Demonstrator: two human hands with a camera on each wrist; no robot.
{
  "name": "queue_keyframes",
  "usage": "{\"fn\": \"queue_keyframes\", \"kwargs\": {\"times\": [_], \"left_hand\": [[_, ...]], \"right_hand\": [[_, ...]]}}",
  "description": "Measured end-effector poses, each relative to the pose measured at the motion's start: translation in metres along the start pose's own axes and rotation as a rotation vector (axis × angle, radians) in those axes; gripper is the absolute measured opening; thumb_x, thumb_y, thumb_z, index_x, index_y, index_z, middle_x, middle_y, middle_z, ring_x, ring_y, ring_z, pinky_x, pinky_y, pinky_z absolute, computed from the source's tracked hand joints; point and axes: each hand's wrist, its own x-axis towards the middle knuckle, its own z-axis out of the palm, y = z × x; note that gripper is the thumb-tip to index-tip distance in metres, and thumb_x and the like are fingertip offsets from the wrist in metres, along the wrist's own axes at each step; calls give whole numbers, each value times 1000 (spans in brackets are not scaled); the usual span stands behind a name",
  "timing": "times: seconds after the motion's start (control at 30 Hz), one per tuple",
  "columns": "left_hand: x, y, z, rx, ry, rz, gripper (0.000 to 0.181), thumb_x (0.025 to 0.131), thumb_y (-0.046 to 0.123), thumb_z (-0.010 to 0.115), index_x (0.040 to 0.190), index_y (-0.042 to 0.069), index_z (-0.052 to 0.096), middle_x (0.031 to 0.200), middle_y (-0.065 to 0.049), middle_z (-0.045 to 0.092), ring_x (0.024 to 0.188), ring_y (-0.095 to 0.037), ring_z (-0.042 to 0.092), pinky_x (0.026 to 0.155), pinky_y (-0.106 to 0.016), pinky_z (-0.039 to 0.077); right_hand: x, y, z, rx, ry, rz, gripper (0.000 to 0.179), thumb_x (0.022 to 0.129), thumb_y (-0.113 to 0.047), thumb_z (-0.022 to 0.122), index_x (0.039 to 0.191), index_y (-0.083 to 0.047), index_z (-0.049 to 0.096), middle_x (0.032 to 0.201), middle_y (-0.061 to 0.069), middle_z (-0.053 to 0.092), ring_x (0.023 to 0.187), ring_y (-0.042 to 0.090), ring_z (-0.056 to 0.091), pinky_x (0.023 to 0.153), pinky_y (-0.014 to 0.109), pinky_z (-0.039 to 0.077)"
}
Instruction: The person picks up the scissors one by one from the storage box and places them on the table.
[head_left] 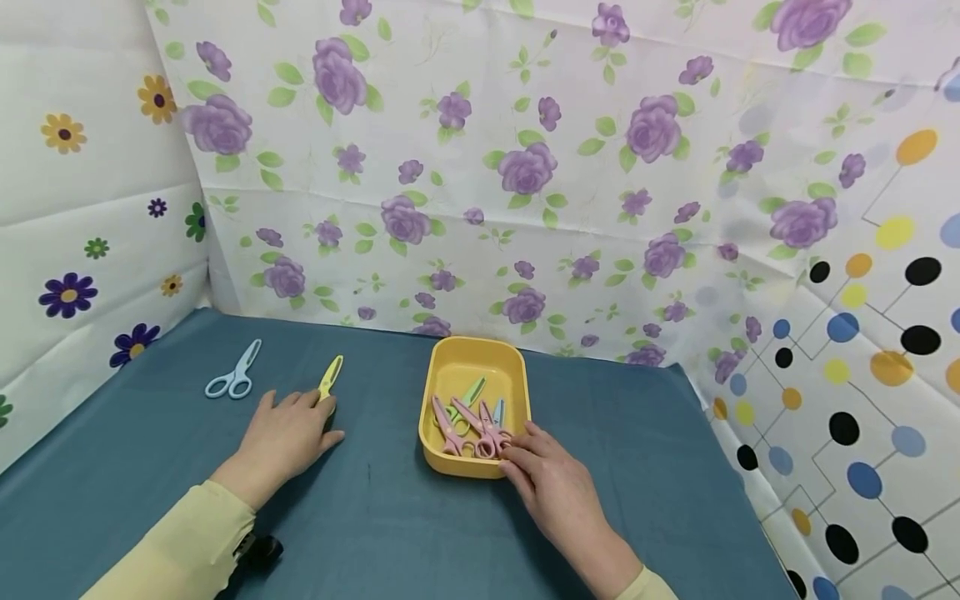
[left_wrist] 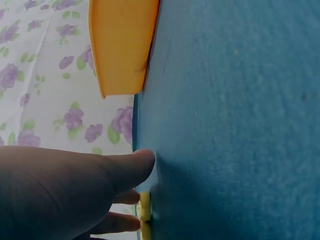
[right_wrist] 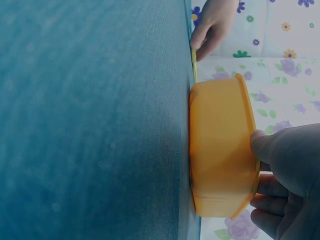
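My left hand (head_left: 285, 433) reaches over a pair of yellow scissors (head_left: 329, 379) lying on the table, blades pointing away. Its fingertips touch the scissors' handle end, which the hand partly hides; in the left wrist view the thumb (left_wrist: 132, 167) stands straight and apart. My right hand (head_left: 562, 492) pinches the rim of a yellow plastic box (head_left: 472, 469) at its near right corner, thumb outside and fingers over the edge. Inside the box lie pink scissors (head_left: 448, 427), green scissors (head_left: 476, 389) and a light blue pair (head_left: 498, 411), overlapping one another.
Light blue scissors (head_left: 247, 358) lie on the table at the far left, left of the yellow pair. A dark blue-green cloth (head_left: 375, 533) covers the table. Flowered sheeting (head_left: 480, 208) rises behind it, with patterned sheets at both sides.
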Motion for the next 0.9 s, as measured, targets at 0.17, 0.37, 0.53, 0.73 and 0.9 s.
{"fn": "queue_keyframes", "kwargs": {"times": [0.17, 0.37, 0.53, 0.73, 0.9], "left_hand": [[0, 0, 1, -26, -37, 2, 60, 101, 41, 82, 144, 0, 69, 142, -30, 66, 131, -49, 64, 110, -76, 41], [1, -2, 2, -32, -51, -10, 62, 103, 41, 80, 147, -1, 67, 147, -33, 61, 136, -51, 60, 112, -76, 40], [2, -5, 4, -22, -53, -28, 65, 104, 44, 78, 148, -1, 66, 148, -35, 59, 135, -52, 60, 111, -76, 40], [2, -15, 5, -38, -76, -72, 68, 105, 46, 75, 151, -3, 63, 151, -36, 56, 138, -54, 57, 112, -77, 37], [3, -25, 5, -46, -83, -103, 68, 106, 46, 74, 151, -4, 62, 151, -37, 55, 138, -55, 56, 113, -79, 35]], "right_hand": [[0, -1, 0, 2, -2, 4, 22, 104, -30, 80, 121, -18, 86, 132, 3, 77, 149, 27, 56, 109, 58, 56], [0, -1, 0, 1, 2, 0, 22, 104, -30, 80, 121, -18, 86, 132, 2, 77, 150, 26, 56, 109, 58, 56], [0, 0, 0, -11, 0, 2, 22, 104, -30, 80, 122, -18, 86, 132, 2, 77, 150, 26, 56, 109, 57, 56], [0, 0, 0, -19, -2, 4, 23, 104, -31, 80, 122, -19, 86, 132, 1, 77, 150, 26, 56, 109, 57, 55], [0, 0, 0, -18, 0, -1, 23, 104, -31, 80, 122, -19, 86, 132, 1, 77, 149, 25, 56, 109, 57, 55]]}}
